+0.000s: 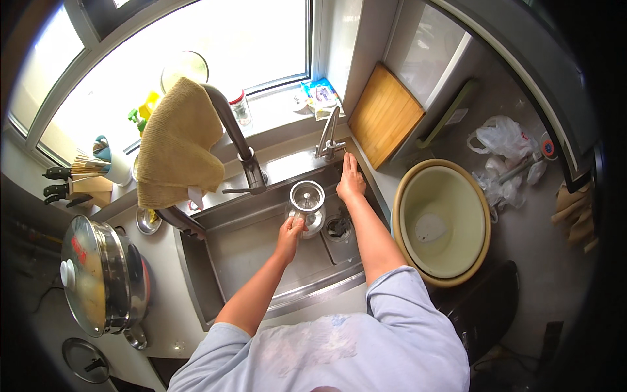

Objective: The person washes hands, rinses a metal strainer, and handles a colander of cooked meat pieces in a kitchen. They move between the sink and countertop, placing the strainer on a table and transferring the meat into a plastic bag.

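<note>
My left hand point(291, 236) grips the handle side of a clear glass jug point(313, 224) with a metal-ringed mouth point(307, 196). It holds the jug upright over the stainless steel sink point(259, 268), near the drain strainer point(338, 228). My right hand point(351, 182) reaches over the sink's back right corner with its fingers straight and side by side. Its fingertips meet the small lever of a slim metal tap point(327, 147); they are not wrapped around it. Whether water runs from this tap into the jug is too fine to tell.
A tan towel point(179, 147) drapes over the larger tap point(235, 130). Right of the sink stand a wooden cutting board point(387, 115) and a deep cream basin point(450, 220). Plastic bags point(504, 142) lie beyond. On the left are a lidded steamer pot point(105, 277) and a knife block point(93, 191).
</note>
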Demonstrator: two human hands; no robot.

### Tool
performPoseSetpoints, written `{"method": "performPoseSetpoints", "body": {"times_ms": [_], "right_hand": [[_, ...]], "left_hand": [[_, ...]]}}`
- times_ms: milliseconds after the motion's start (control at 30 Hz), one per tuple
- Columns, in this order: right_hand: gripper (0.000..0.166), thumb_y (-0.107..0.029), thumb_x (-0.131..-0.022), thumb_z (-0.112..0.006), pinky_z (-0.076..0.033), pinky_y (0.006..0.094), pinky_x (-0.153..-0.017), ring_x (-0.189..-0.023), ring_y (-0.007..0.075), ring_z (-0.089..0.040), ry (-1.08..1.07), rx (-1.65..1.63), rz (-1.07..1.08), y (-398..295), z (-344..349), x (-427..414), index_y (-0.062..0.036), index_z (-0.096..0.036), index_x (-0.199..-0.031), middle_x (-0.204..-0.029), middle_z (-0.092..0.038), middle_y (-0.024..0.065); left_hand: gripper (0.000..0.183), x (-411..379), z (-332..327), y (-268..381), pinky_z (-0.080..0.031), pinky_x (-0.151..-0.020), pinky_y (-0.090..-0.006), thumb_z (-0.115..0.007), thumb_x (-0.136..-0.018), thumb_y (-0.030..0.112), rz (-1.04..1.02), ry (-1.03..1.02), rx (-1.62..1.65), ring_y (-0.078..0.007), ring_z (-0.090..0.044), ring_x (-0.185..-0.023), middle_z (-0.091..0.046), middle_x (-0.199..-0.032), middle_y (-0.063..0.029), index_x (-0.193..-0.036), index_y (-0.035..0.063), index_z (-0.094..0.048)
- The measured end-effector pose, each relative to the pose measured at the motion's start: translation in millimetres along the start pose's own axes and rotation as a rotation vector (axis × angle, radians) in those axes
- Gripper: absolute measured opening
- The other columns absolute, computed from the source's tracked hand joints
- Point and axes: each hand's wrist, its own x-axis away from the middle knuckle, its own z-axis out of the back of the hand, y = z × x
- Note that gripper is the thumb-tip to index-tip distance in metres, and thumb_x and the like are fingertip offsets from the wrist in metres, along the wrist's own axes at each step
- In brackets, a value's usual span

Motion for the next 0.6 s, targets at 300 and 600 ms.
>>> {"method": "performPoseSetpoints", "body": {"times_ms": [300, 600], "right_hand": [[0.065, 0.005, -0.072, -0.05, -0.044, 0.0435, -0.089, -0.107, 0.0376, -0.051, 0.139, -0.38, 0.016, 2.0, -24.7, 80.2, -0.0089, -0.036, -0.133, -0.128, -0.039, 0.0131], [0.058, 0.009, -0.067, -0.052, -0.052, 0.0275, -0.063, -0.073, 0.0188, -0.062, 0.151, -0.831, -0.075, 45.3, -95.1, 115.3, -0.0042, -0.047, -0.124, -0.113, -0.05, 0.0121]], "left_hand": [[0.024, -2.8, 12.8, -31.4, -0.034, -0.073, -0.0242, -0.054, -0.09, 0.03, 0.0, 0.004, 0.022, -0.008, -0.044, -0.076, -0.054, -0.078, 0.0007, -0.08, 0.0086, -0.054], [0.023, 3.7, 12.7, -37.9, -0.034, -0.071, -0.0245, -0.053, -0.091, 0.027, 0.013, -0.002, -0.044, -0.0087, -0.044, -0.076, -0.055, -0.079, 0.0003, -0.081, 0.0068, -0.055]]}}
